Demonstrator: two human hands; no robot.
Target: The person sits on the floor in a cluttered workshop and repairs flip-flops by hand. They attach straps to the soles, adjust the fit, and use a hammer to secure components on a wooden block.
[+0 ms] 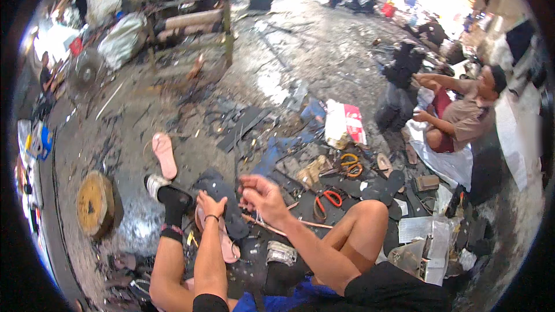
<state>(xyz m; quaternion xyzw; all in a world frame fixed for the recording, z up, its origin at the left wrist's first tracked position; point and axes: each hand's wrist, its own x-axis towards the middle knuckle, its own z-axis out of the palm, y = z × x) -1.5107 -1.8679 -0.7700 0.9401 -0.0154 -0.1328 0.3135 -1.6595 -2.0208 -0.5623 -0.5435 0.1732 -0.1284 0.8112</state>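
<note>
Your left hand (209, 205) presses the dark shoe sole (222, 196) down over the pink sandal (226, 245) by your foot; your right hand (260, 196) pinches something thin above it. If your grip loosens, the sole may slide off

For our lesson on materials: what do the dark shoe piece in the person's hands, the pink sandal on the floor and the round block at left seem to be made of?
Dark shoe piece, held by the left hand and right hand: probably rubber or leather, matte and bent.
Pink sandal: likely foam rubber or plastic, thin, flat, evenly coloured.
Round block: looks like wood, yellowish face with worn marks.
</note>
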